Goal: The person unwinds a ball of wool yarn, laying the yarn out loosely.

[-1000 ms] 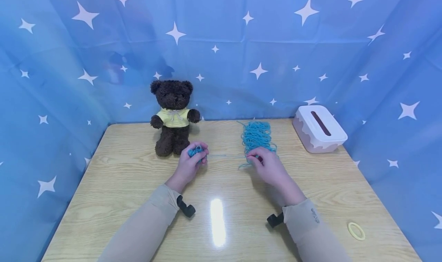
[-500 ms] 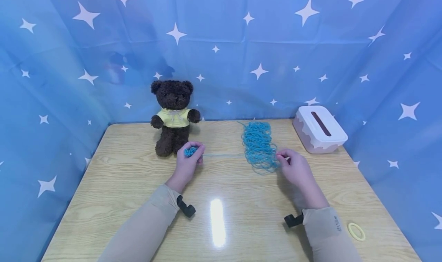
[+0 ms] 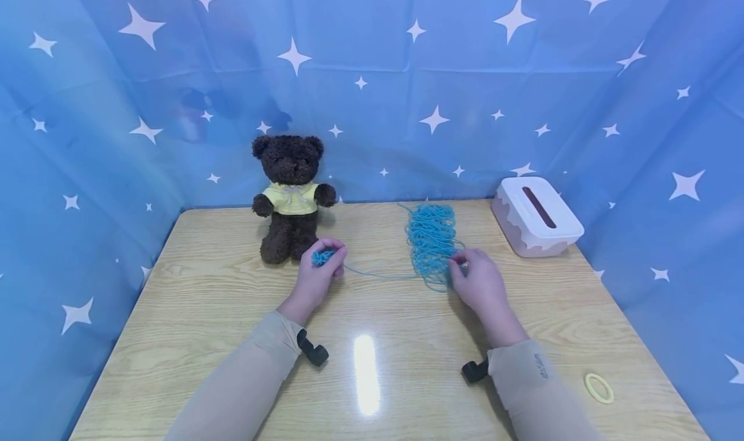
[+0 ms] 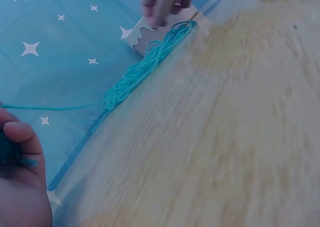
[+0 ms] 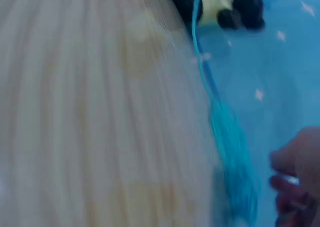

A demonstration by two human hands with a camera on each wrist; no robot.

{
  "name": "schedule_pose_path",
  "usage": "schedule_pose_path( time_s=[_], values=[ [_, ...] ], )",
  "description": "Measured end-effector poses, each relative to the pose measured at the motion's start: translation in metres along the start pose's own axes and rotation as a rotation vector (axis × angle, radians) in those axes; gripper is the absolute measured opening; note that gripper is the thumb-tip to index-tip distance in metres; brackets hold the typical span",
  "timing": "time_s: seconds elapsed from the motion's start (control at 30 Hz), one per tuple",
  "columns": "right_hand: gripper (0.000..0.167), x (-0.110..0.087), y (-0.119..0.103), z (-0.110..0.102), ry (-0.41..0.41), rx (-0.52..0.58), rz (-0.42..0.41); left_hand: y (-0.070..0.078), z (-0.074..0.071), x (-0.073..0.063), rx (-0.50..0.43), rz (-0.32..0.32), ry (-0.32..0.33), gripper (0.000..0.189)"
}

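Blue yarn point(image 3: 431, 231) lies in a long pile of back-and-forth loops at the far middle of the table. My left hand point(image 3: 317, 270), left of the pile, grips a small bundle of the same yarn point(image 3: 322, 257). A single strand point(image 3: 380, 276) runs from that bundle to the pile's near end, sagging slightly. My right hand point(image 3: 480, 279) is at the near right edge of the pile. Its fingers point(image 5: 286, 159) are loosely bent beside the loops in the right wrist view, with no yarn visible between them; that view is blurred.
A dark brown teddy bear point(image 3: 289, 160) in a yellow hoodie stands behind my left hand. A white and pinkish tissue box point(image 3: 537, 218) sits at the back right corner. Near the right front lies a pale yellow ring point(image 3: 608, 399). A blue star-patterned curtain point(image 3: 372, 124) surrounds the table.
My right hand first drew the strand rightward across the pile's near end, then let it go and came back a little left. The strand now sags. My left hand shifted slightly left.
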State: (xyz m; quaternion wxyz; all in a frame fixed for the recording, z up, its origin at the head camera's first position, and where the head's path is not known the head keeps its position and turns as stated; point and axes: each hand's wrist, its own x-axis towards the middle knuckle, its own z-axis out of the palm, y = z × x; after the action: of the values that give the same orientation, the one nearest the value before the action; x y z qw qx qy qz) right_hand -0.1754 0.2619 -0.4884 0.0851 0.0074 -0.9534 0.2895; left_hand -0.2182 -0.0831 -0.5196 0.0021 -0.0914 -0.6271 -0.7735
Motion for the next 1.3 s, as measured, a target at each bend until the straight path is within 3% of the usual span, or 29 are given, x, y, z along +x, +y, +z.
schedule_pose_path(
  time_s=[0.1,0.23,0.4,0.57,0.77,1.07,1.3],
  values=[
    [0.025,0.0,-0.026,0.013,0.018,0.056,-0.119,-0.001,0.0,0.001,-0.001,-0.018,-0.015,0.012],
    [0.035,-0.003,-0.065,0.032,-0.115,0.165,-0.213,-0.002,0.002,0.001,0.001,-0.029,-0.054,0.014],
    [0.051,-0.004,-0.107,0.058,-0.32,0.295,-0.205,-0.003,0.003,0.0,0.03,-0.01,-0.084,0.016],
    [0.041,-0.003,-0.126,0.073,-0.323,0.319,-0.178,-0.004,0.004,0.0,0.092,0.011,-0.094,0.016],
    [0.022,-0.001,-0.126,0.071,-0.305,0.318,-0.162,-0.004,0.002,0.001,0.121,0.035,-0.08,0.017],
    [0.02,0.004,-0.095,0.046,-0.313,0.222,-0.143,-0.004,-0.001,0.001,0.068,-0.005,-0.066,0.014],
    [0.019,0.003,-0.064,0.014,-0.208,0.196,-0.158,-0.003,-0.001,0.0,0.017,-0.003,-0.067,0.011]
  ],
)
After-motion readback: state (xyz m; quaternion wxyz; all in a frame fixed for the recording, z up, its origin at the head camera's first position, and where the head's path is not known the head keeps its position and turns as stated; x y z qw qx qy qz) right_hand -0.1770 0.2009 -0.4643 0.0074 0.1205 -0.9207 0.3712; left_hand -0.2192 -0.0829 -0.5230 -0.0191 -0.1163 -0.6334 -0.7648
